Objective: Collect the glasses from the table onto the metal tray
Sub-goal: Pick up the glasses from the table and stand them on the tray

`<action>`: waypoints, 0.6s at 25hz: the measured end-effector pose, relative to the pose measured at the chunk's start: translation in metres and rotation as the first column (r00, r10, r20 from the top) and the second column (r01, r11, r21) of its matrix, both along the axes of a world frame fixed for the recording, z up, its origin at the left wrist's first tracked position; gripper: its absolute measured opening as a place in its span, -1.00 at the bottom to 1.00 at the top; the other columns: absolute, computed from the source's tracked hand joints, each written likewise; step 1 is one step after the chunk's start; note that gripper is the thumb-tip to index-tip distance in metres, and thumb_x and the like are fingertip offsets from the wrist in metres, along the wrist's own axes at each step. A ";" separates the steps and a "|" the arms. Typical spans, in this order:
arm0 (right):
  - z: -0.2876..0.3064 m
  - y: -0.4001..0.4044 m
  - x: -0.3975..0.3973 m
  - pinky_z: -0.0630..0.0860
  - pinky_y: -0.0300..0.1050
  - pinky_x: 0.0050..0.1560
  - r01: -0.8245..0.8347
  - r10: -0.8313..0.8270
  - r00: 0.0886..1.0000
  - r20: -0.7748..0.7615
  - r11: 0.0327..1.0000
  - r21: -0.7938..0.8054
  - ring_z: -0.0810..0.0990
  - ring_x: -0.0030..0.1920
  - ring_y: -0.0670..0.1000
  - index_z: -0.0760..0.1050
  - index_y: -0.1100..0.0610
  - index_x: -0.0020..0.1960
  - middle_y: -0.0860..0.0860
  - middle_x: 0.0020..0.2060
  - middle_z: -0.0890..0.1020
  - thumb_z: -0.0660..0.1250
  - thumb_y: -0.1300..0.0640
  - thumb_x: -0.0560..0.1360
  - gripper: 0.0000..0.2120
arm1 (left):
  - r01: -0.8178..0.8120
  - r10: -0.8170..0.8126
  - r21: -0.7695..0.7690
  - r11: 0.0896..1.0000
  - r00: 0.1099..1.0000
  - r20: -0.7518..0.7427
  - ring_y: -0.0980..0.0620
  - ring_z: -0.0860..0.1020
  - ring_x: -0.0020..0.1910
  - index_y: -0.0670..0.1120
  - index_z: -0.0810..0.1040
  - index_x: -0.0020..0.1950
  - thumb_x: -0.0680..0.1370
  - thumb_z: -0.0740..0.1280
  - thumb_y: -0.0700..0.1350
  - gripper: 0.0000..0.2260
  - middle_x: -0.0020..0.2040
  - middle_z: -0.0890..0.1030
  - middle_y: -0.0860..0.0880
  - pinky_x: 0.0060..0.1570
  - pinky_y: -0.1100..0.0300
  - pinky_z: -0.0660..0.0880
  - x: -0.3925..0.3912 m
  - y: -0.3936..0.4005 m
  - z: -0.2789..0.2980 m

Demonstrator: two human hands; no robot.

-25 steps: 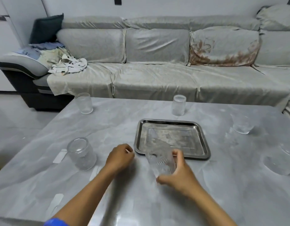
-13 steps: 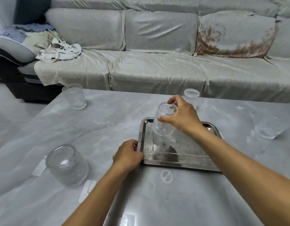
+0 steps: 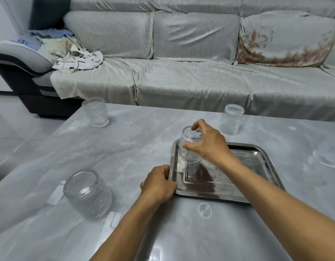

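Observation:
A square metal tray lies on the grey marble table. My right hand grips a ribbed clear glass, turned upside down, at the tray's far left corner; whether its rim touches the tray I cannot tell. My left hand pinches the tray's near left edge. Several other glasses stand on the table: an upside-down one at near left, an upright one at far left, an upside-down one behind the tray, and one at the right edge.
A grey covered sofa runs along the table's far side, with crumpled cloths on its left end. White tape strips are stuck on the tabletop near the front left glass. Tiled floor lies to the left.
My right hand lifted the glass from the table's near side and carried it forward over the tray's far left corner, lowering it. My left hand moved to grip the tray's edge.

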State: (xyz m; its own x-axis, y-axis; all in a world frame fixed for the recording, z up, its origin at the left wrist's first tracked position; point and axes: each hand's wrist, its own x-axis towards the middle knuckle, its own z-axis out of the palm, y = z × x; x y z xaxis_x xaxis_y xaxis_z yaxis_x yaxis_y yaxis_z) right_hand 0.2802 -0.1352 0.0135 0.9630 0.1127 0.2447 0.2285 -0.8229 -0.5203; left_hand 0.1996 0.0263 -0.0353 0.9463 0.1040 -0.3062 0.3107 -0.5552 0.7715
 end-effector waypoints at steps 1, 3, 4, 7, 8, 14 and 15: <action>-0.002 0.000 0.000 0.40 -0.07 -0.17 -0.011 0.011 1.000 -0.005 1.000 -0.020 0.56 -0.04 0.07 0.33 -0.06 0.05 0.05 0.10 0.60 0.52 -0.15 0.25 -0.49 | 0.010 -0.010 0.005 1.000 1.000 0.006 -0.17 0.66 -0.12 0.03 0.63 -0.04 0.34 0.37 -0.20 -0.76 -0.20 0.69 0.01 0.09 -0.20 0.54 0.000 0.000 0.002; 0.002 -0.001 -0.007 0.47 -0.03 -0.10 -0.041 0.039 0.998 -0.042 0.998 -0.039 0.55 -0.01 0.11 0.33 -0.03 0.13 0.09 0.15 0.57 0.55 -0.10 0.26 -0.43 | 0.051 -0.051 0.016 0.999 0.999 0.011 -0.16 0.65 -0.11 0.01 0.61 -0.07 0.34 0.37 -0.16 -0.80 -0.15 0.70 -0.03 0.04 -0.14 0.58 -0.010 -0.001 0.012; 0.005 -0.001 -0.013 0.48 -0.01 -0.01 -0.047 0.046 0.998 -0.051 0.999 -0.012 0.54 0.04 0.12 0.34 0.00 0.19 0.11 0.19 0.54 0.56 -0.08 0.26 -0.38 | 0.062 -0.063 0.041 0.997 0.998 0.025 -0.15 0.65 -0.08 0.00 0.59 -0.11 0.34 0.37 -0.14 -0.84 -0.12 0.69 -0.03 0.02 -0.09 0.59 -0.016 0.003 0.018; 0.006 -0.005 -0.057 0.39 -0.09 0.10 -0.013 -0.009 0.993 0.116 0.983 0.183 0.48 0.17 0.05 0.39 0.05 0.25 0.04 0.22 0.49 0.53 -0.03 0.31 -0.41 | 0.045 -0.069 0.160 0.986 0.987 0.148 -0.08 0.59 0.11 0.06 0.56 0.09 0.38 0.36 -0.07 -0.72 0.08 0.63 -0.03 0.06 0.11 0.52 -0.034 0.022 0.039; 0.003 -0.006 -0.079 0.39 -0.10 0.08 -0.015 -0.021 0.990 0.141 0.969 0.245 0.48 0.15 0.01 0.42 0.04 0.22 0.00 0.18 0.50 0.52 0.00 0.33 -0.48 | -0.025 -0.019 0.178 0.984 0.970 0.244 -0.05 0.58 0.14 0.04 0.54 0.21 0.39 0.35 -0.04 -0.63 0.14 0.62 -0.02 0.07 0.12 0.48 -0.038 0.032 0.049; -0.013 -0.007 -0.179 0.45 -0.24 0.01 -0.170 0.174 0.985 0.006 0.949 0.266 0.56 0.03 -0.05 0.53 0.02 0.06 -0.11 0.07 0.54 0.50 0.22 0.35 -0.67 | -0.460 0.301 0.471 0.753 0.877 0.376 -0.22 0.38 0.31 0.08 0.27 0.42 0.30 0.45 0.09 -0.28 0.40 0.37 -0.10 0.23 -0.14 0.34 -0.082 0.113 0.071; -0.012 -0.001 -0.182 0.46 -0.25 -0.02 -0.177 0.191 0.981 -0.019 0.940 0.291 0.57 0.02 -0.07 0.53 0.00 0.06 -0.13 0.04 0.56 0.49 0.21 0.36 -0.68 | -0.443 0.362 0.395 0.805 0.894 0.264 -0.23 0.40 0.31 0.09 0.23 0.43 0.29 0.49 0.08 -0.23 0.41 0.36 -0.12 0.24 -0.13 0.35 -0.088 0.122 0.062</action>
